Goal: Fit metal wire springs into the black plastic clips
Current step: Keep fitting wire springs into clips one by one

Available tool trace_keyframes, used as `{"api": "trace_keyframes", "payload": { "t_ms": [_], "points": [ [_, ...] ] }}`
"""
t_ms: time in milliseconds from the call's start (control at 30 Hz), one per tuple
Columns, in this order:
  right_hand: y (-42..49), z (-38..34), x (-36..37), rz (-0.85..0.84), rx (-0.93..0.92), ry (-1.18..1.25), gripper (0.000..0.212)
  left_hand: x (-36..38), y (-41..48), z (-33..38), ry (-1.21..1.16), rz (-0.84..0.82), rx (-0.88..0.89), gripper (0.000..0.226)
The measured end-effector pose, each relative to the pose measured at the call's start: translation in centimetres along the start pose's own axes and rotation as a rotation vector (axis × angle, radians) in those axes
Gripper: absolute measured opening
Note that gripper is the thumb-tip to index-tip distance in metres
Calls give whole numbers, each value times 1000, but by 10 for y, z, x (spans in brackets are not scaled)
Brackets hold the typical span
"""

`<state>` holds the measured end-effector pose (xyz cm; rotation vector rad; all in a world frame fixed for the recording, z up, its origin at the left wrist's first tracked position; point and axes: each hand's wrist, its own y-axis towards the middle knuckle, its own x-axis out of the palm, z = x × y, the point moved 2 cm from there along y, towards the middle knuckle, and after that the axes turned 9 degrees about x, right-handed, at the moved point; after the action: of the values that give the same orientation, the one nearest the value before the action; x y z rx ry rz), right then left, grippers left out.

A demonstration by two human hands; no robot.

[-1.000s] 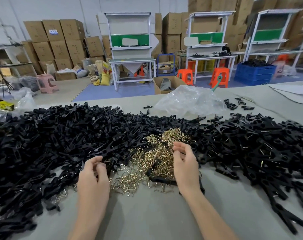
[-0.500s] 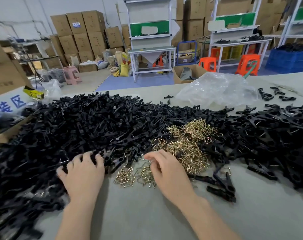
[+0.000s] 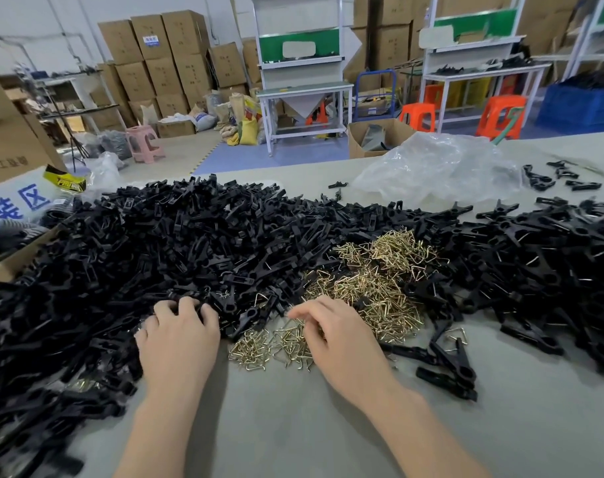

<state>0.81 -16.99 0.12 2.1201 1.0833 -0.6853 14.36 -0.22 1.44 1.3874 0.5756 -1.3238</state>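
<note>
**Head view: two hands at work between a heap of clips and a heap of springs**

Head view. A grey tabletop [image 3: 293,429] fills the near part of the picture. A very big heap of black plastic clips [image 3: 190,243] lies across its left side and middle. On the right lies a second heap of black clips with wire already showing in them [image 3: 552,257].

Between the two heaps sits a pile of gold metal wire springs [image 3: 373,281]. A small clump of gold wire springs [image 3: 255,350] lies apart from it, nearer the person and between the two hands.

The left hand [image 3: 178,334] rests on the near edge of the big black heap. Its fingers [image 3: 190,305] are curled over the clips and the tips are hidden in the heap, so I cannot tell if they hold one.

The right hand [image 3: 342,343] is on the right side of the small clump. Its fingers [image 3: 304,310] are bent down and, with the thumb, pinch some of those springs.

A few loose black clips [image 3: 455,367] lie on the tabletop just right of the right hand. A crumpled clear plastic bag [image 3: 438,167] lies at the far edge. An open brown cardboard box with blue writing [image 3: 14,201] stands at the left edge, touching the big heap.

Behind the tabletop are stacked brown cardboard boxes [image 3: 162,56], a white metal workbench [image 3: 304,88], a pink stool [image 3: 143,143], orange stools [image 3: 500,115] and a blue crate [image 3: 580,105].
</note>
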Motion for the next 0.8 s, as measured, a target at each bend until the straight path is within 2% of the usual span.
{"api": "trace_keyframes", "payload": {
  "t_ms": [133,200,267,400,467,700,800],
  "points": [
    [0,0,0,17,-11,17,26,1,2,0,-168,24,38,29],
    [0,1,0,22,-14,27,26,2,1,2,-243,124,60,23],
    [0,0,0,21,-13,33,28,-1,1,2,-385,228,-4,29],
    [0,1,-1,15,-1,49,30,-9,2,-1,-674,319,-132,35],
    [0,1,-1,14,1,54,29,-10,4,-4,-899,352,-190,37],
    [-1,0,-3,33,-2,62,27,-19,11,-7,-1668,275,-454,33],
    [-3,-1,-4,36,-12,58,28,-15,11,-5,-1804,225,-523,28]
  ]
}}
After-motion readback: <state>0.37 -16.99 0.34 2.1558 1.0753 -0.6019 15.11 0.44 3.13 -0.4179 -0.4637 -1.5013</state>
